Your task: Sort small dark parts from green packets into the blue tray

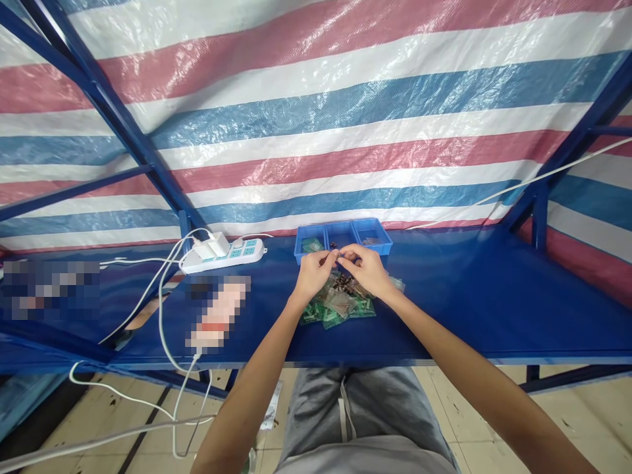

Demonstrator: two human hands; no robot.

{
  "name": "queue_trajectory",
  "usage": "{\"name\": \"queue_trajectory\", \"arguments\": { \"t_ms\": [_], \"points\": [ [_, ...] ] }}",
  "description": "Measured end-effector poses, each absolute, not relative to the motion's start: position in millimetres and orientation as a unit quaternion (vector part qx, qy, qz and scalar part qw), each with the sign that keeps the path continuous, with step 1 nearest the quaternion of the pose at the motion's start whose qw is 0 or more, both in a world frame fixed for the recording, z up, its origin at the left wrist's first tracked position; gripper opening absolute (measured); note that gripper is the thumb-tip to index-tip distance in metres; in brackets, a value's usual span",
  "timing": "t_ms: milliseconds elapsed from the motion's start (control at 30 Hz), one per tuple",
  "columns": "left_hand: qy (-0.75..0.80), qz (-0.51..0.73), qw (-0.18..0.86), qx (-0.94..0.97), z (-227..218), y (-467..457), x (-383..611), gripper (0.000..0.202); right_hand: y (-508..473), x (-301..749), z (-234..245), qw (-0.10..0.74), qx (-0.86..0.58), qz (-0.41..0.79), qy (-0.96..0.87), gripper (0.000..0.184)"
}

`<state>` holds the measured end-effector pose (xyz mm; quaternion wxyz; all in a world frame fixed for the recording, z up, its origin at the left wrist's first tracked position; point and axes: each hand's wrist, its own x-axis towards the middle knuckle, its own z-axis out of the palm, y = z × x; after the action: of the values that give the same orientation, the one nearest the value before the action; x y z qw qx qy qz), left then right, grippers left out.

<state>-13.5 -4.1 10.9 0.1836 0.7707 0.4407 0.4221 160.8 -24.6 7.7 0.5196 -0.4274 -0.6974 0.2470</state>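
Note:
My left hand [315, 271] and my right hand [363, 264] meet fingertip to fingertip in front of a blue divided tray [340, 232]. Both are closed in a pinch, and whatever sits between the fingers is too small to name. Right below them lies a pile of small clear and green plastic bags [340, 313]. On top of that pile is a heap of small dark brown and coppery pieces [345, 283]. The tray has three compartments; greenish bags [312, 245] lie in the left one, and a few small items show in the others.
A white power strip [224, 257] with plugged-in chargers stands on the blue table [494, 296] to the left. White cables [162, 296] run from it over the front edge. A blurred-out flat object [220, 316] lies nearby. Blue metal posts [143, 164] and a striped sheet [345, 99] bound the back.

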Motion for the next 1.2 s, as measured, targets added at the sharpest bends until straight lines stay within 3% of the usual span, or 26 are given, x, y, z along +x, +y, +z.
{"name": "queue_trajectory", "arguments": {
  "t_ms": [100,233,333,500,633,867,1200],
  "points": [
    [0.442,0.422,0.084,0.787,9,-5,-14,0.045,-13,167,8,0.545,-0.455,0.234,-0.665,0.025],
    [0.458,0.407,0.06,0.788,11,-7,-18,0.044,16,169,13,0.567,-0.493,0.312,-0.581,0.027],
    [0.476,0.385,0.052,0.789,14,-6,-22,0.03,29,168,18,0.564,-0.5,0.354,-0.553,0.029],
    [0.476,0.361,0.029,0.801,13,-4,-25,0.021,21,193,17,0.538,-0.51,0.254,-0.621,0.027],
    [0.468,0.358,-0.015,0.808,6,1,-26,0.025,18,227,8,0.471,-0.54,0.082,-0.693,0.025],
    [0.467,0.352,-0.022,0.811,-4,18,-30,0.029,25,228,-7,0.374,-0.543,0.05,-0.75,0.018],
    [0.497,0.316,0.011,0.808,8,47,-29,0.018,27,215,-15,0.363,-0.551,0.005,-0.751,0.009]
  ]
}}
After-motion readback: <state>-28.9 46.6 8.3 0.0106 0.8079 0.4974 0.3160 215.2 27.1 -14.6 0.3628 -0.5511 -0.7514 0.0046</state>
